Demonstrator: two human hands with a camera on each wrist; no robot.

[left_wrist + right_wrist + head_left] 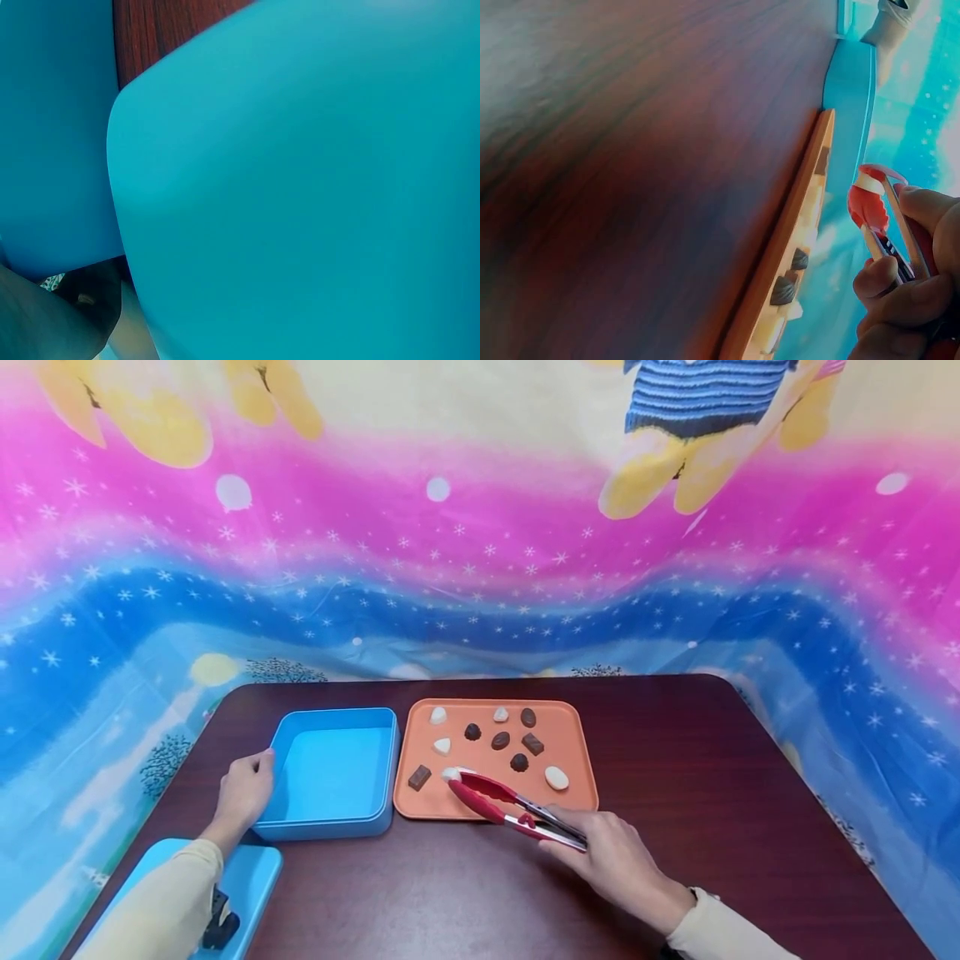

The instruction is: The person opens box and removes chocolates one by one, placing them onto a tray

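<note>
My right hand (618,860) grips a pair of red-tipped tongs (487,802) by the metal arms. Between the tong tips, a white chocolate (868,183) shows in the right wrist view; in the head view it overlaps the tray's front part. The orange tray (487,810) bears several dark and white chocolates, among them a ridged dark one (519,762), a brown block (419,777) and a white oval (557,778). My left hand (246,789) holds the left wall of a blue open box (326,831), thumb at the rim. No chocolates show inside the box.
A blue lid (258,877) lies at the front left, under my left forearm. The box stands close against the tray's left side. Dark wooden table (675,760) extends to the right of the tray, and a patterned cloth (465,568) hangs behind the table and along both sides.
</note>
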